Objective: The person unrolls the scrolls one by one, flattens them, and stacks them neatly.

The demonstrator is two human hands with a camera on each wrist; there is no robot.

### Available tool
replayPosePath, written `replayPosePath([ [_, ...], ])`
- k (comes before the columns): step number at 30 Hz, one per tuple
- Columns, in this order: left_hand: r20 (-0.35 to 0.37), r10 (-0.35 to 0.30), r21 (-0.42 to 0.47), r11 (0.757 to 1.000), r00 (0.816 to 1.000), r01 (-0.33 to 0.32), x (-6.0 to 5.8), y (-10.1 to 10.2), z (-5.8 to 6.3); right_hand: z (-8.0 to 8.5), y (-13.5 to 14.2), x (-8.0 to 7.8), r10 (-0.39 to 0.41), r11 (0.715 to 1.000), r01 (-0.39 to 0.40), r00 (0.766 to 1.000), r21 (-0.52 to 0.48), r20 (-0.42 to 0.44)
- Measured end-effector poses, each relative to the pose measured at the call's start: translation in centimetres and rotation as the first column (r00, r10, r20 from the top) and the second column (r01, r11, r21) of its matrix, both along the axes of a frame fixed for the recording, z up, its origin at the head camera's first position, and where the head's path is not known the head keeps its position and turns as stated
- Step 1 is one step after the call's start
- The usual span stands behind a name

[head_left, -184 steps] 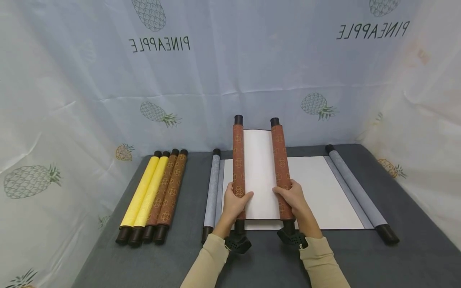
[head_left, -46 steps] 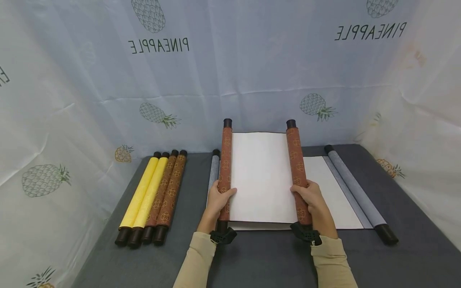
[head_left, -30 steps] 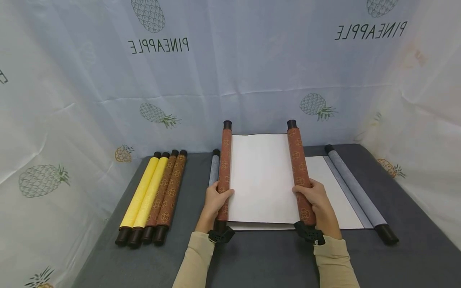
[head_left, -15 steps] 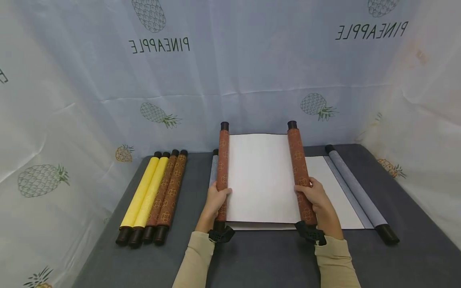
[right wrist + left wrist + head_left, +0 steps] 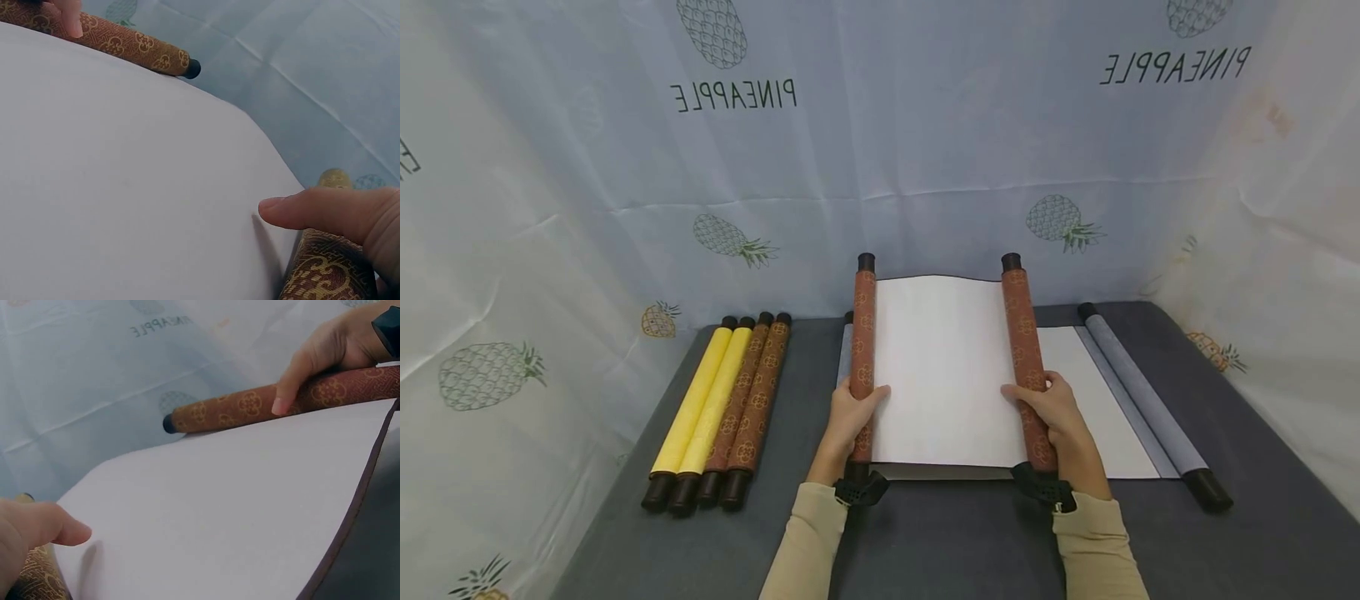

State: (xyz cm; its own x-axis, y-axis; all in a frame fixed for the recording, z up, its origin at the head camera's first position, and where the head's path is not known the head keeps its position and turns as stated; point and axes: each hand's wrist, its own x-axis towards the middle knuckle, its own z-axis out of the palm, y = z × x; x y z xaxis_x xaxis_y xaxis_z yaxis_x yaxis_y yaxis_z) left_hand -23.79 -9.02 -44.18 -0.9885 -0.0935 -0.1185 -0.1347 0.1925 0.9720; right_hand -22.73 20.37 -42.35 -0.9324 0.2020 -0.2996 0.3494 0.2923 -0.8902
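Observation:
A partly unrolled scroll (image 5: 943, 375) with a blank white sheet and two reddish-brown patterned rolls is held up between my hands. My left hand (image 5: 848, 417) grips its left roll (image 5: 863, 333), the thumb lying on the edge of the sheet. Around the right roll (image 5: 1024, 342) curls my right hand (image 5: 1056, 410), its thumb (image 5: 306, 209) over the white surface. The sheet bows slightly between the rolls, as both wrist views show. Behind it, a grey-blue scroll (image 5: 1142, 392) lies spread on the dark table (image 5: 962, 550), its left part mostly hidden.
At the left of the table, two yellow scrolls (image 5: 692, 400) and two brown patterned scrolls (image 5: 760, 408) lie rolled up side by side. A pineapple-print curtain (image 5: 925, 150) hangs close behind the table and along both sides.
Since the earliest frame my hands have moved apart, and the rolls with them, baring a wider stretch of white sheet. Over the last second they have barely shifted; the thumbs reach further inward.

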Motion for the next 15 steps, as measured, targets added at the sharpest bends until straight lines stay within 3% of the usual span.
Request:
replayPosePath([
  [15, 0.009, 0.013, -0.045, 0.999, 1.000, -0.013, 0.09, -0.31, 0.35, -0.25, 0.82, -0.02, -0.020, 0.998, 0.019, 1.000, 0.053, 0.018],
])
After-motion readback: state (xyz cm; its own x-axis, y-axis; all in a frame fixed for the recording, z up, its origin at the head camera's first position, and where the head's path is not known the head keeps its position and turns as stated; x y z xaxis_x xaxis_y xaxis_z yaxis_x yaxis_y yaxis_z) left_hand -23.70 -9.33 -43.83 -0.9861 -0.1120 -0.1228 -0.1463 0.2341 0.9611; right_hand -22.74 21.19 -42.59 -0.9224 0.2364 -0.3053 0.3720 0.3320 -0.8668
